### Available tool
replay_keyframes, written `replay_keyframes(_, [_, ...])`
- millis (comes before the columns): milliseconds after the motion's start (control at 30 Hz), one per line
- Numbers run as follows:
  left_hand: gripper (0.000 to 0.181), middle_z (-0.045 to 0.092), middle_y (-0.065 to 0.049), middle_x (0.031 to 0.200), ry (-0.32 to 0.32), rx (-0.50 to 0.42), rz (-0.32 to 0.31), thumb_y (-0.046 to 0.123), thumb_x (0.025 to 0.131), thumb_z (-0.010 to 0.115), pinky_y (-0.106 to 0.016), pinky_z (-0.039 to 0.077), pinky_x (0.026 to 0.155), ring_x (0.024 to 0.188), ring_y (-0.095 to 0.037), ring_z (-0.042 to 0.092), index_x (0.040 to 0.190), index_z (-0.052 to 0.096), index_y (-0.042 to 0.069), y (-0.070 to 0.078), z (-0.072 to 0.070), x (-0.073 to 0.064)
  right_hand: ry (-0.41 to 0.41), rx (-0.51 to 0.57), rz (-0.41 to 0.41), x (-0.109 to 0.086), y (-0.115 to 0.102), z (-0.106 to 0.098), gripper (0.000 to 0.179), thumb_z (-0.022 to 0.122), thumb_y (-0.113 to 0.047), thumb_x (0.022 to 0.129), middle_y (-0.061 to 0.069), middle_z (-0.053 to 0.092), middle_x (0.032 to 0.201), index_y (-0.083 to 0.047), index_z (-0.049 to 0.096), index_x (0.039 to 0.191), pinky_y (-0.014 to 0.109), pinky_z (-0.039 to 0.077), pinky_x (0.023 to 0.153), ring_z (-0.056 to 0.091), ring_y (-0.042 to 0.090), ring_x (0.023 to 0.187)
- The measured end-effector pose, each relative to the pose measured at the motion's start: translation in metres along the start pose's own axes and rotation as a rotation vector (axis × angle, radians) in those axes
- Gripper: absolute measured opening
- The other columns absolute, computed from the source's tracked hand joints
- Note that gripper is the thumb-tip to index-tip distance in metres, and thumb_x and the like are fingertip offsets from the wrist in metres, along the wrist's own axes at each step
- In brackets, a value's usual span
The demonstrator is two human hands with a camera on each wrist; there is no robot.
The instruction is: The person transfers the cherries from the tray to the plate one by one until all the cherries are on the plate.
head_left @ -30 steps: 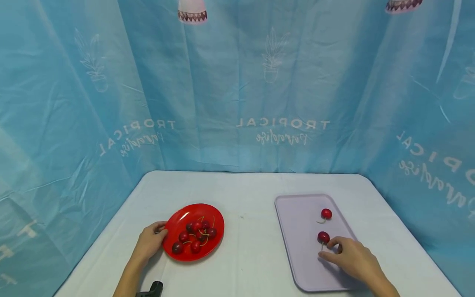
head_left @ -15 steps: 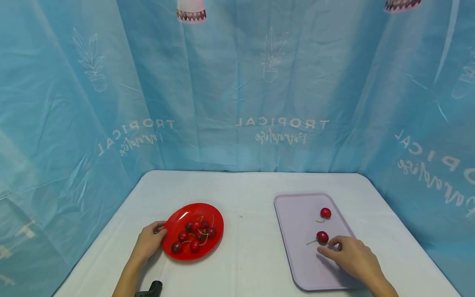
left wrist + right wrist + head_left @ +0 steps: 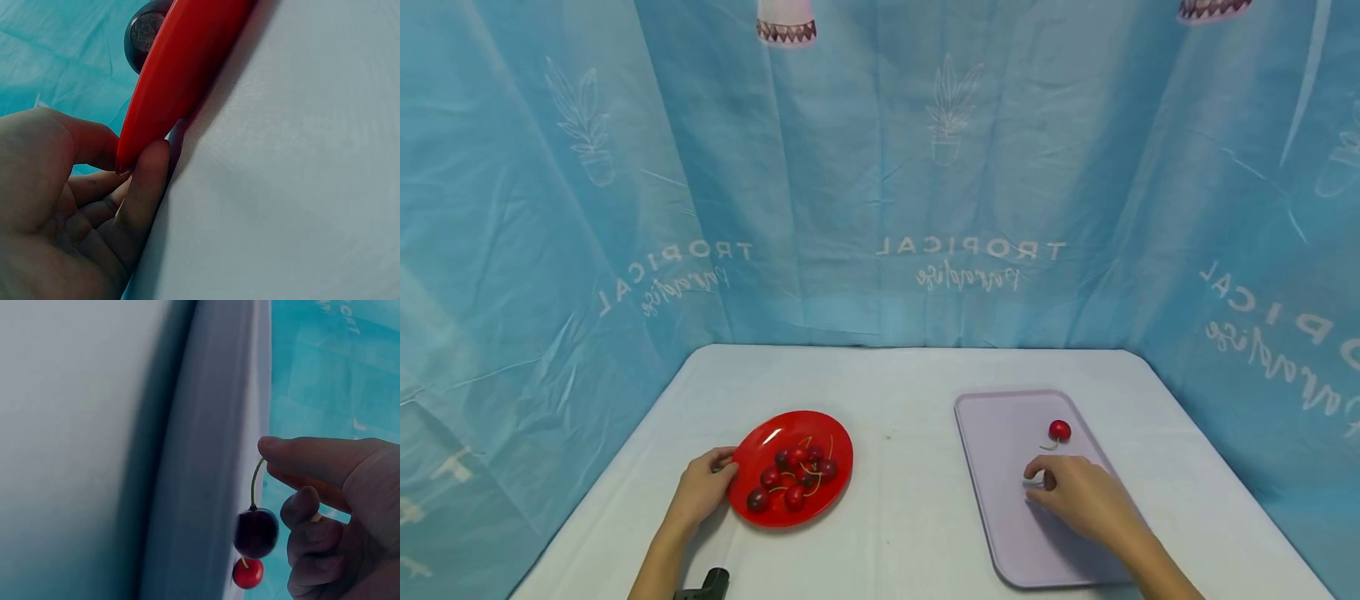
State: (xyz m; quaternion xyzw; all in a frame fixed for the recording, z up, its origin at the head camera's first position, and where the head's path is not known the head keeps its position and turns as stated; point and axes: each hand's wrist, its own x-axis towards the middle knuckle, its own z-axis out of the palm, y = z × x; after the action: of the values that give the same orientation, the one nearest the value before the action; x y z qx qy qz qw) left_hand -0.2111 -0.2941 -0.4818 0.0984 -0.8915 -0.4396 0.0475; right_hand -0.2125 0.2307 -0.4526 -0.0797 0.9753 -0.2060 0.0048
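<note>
My left hand (image 3: 702, 487) holds the rim of a red plate (image 3: 752, 450) between thumb and fingers, as the left wrist view (image 3: 175, 75) also shows. Several cherries (image 3: 795, 498) with stems lie on the plate. Over the lilac tray (image 3: 1000, 417), my right hand (image 3: 1086, 500) has thumb and index finger bent with a gap between their tips. A dark cherry (image 3: 256, 533) lies close by in the right wrist view, its stem (image 3: 255, 481) reaching the fingertips. From the head view that cherry is mostly hidden by the hand. Another red cherry (image 3: 1060, 430) lies farther back on the tray.
A white-covered table (image 3: 910, 533) bears the plate on the left and the tray on the right. Blue printed curtains (image 3: 880, 208) surround its back and sides. Near my left wrist a black strap-like object (image 3: 715, 579) shows at the bottom edge.
The nearer cherry's stem swung to point left, then my right hand moved left and slightly back, covering that cherry. My left hand and the plate have stayed in place.
</note>
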Motion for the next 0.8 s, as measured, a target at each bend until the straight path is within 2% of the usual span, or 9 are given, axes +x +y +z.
replay_keyframes(267, [0.038, 0.060, -0.020, 0.115, 0.008, -0.002, 0.005, 0.013, 0.094, 0.050, -0.045, 0.052, 0.086, 0.106, -0.033, 0.056, 0.126, 0.055, -0.006, 0.002, 0.001, 0.004, -0.019, -0.053, 0.002, 0.012, -0.001, 0.004, 0.009, 0.079, -0.024, 0.075, -0.009, 0.060, 0.072, -0.027, 0.072, 0.080, 0.033, 0.044, 0.054, 0.051, 0.012, 0.062])
replay_keyframes(500, [0.038, 0.060, -0.020, 0.115, 0.010, 0.003, 0.007, 0.013, 0.094, 0.050, -0.045, 0.052, 0.086, 0.106, -0.033, 0.056, 0.127, 0.055, -0.006, 0.001, 0.000, 0.005, -0.013, -0.065, -0.005, 0.015, -0.002, 0.004, 0.007, 0.078, -0.024, 0.076, -0.009, 0.063, 0.076, -0.028, 0.073, 0.081, 0.033, 0.044, 0.055, 0.052, 0.010, 0.063])
replay_keyframes(800, [0.037, 0.061, -0.018, 0.113, 0.008, -0.001, 0.004, 0.013, 0.094, 0.052, -0.044, 0.053, 0.085, 0.104, -0.032, 0.056, 0.125, 0.056, -0.006, -0.002, 0.002, 0.001, -0.004, -0.077, -0.017, 0.013, 0.000, 0.007, 0.007, 0.079, -0.025, 0.076, -0.010, 0.058, 0.073, -0.029, 0.073, 0.077, 0.032, 0.042, 0.053, 0.049, 0.011, 0.063])
